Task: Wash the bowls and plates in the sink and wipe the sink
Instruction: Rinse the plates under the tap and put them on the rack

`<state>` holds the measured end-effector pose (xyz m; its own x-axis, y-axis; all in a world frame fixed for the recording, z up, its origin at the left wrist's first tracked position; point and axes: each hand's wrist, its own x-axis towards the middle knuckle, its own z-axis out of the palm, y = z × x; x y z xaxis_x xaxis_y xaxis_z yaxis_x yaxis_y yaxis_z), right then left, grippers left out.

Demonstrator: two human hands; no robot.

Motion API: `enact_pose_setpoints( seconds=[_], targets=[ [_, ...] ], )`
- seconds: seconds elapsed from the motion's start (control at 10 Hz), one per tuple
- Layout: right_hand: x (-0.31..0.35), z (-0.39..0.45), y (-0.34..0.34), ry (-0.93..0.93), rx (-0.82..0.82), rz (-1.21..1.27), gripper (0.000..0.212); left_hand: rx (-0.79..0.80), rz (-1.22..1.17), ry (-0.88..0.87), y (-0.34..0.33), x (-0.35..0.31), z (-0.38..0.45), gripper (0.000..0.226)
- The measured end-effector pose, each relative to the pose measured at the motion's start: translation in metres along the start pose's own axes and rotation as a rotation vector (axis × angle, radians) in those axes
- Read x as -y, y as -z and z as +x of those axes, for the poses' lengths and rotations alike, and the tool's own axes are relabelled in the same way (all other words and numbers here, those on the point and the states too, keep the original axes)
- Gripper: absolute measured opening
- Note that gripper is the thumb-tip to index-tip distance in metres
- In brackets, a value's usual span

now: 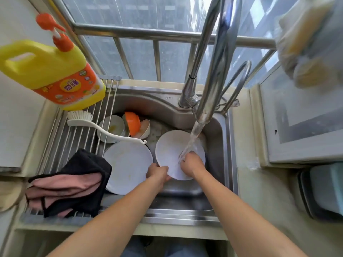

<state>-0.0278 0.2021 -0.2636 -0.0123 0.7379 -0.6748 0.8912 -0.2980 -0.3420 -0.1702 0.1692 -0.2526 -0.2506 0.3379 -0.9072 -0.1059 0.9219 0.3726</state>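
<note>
Head view: we look down into a steel sink (220, 130), tap running, both our arms reaching in.
Left hand (157, 172): fingers curled over the near-left rim of a white plate (173, 151), thumb side on top; we hold it tilted up toward us.
Right hand (191, 162): fingers bent and pressed on the plate's face, just under the water stream (193, 138); whether they hold a sponge we cannot tell.
Plate in hand: being rinsed or rubbed; faint specks show on the face beyond our fingertips, so we judge it not yet clean.
Second plate (128, 164): lies just left of our left fingers, yellowish smears on it, apparently unwashed.
Bowls (113, 127): white ones and an orange bowl (132, 123) stacked beyond our left fingers at the back of the basin; residue visible in one.
Tools untouched: dish brush (81, 118) and dark cloth (74, 180) rest on the drain rack (61, 138), left of both hands; detergent bottle (50, 71) stands farther back.
Progress: early, we judge. First plate under way, other plate, bowls and sink wipe all left.
</note>
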Motion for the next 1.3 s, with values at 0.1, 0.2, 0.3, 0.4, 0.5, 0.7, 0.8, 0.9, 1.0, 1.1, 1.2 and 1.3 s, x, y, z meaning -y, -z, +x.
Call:
enact_pose_setpoints(
  seconds=[0.1,0.2,0.3,0.4,0.5,0.7,0.8,0.9,1.0,1.1,1.2,1.3],
  targets=[
    [-0.002,-0.014,0.002,-0.015,0.017,0.009,0.032,0.091,0.028,0.043,0.009,-0.002,-0.008,0.022],
    [0.000,-0.031,-0.001,-0.015,0.063,0.037,0.031,0.117,0.022,0.040,0.026,0.000,-0.018,0.029],
    [0.006,-0.048,-0.004,-0.048,0.077,0.049,0.032,0.181,0.003,0.025,0.043,0.001,-0.034,0.029],
    [0.014,-0.065,-0.002,-0.100,0.044,0.054,0.032,0.232,0.009,0.000,0.057,-0.004,-0.050,0.035],
    [0.019,-0.082,0.005,-0.152,-0.032,0.026,0.031,0.301,0.000,-0.020,0.069,-0.014,-0.065,0.039],
    [0.032,-0.114,0.033,-0.296,-0.288,0.017,0.035,0.282,0.145,-0.085,0.092,-0.039,-0.089,0.042],
    [0.038,-0.125,0.051,-0.357,-0.286,0.327,0.051,0.297,0.199,-0.150,0.097,-0.047,-0.092,0.037],
    [0.037,-0.125,0.066,-0.456,-0.246,0.559,0.049,0.333,0.232,-0.203,0.098,-0.057,-0.097,0.032],
    [0.030,-0.121,0.082,-0.448,-0.293,0.639,0.035,0.314,0.224,-0.235,0.093,-0.063,-0.098,0.041],
    [0.032,-0.124,0.098,-0.461,-0.299,0.631,0.032,0.244,0.241,-0.207,0.080,-0.062,-0.100,0.055],
    [0.038,-0.129,0.106,-0.486,-0.300,0.626,0.045,0.128,0.260,-0.212,0.065,-0.057,-0.097,0.054],
    [0.043,-0.135,0.111,-0.503,-0.281,0.591,0.049,-0.017,0.695,-0.270,0.047,-0.062,-0.120,0.075]
  ],
)
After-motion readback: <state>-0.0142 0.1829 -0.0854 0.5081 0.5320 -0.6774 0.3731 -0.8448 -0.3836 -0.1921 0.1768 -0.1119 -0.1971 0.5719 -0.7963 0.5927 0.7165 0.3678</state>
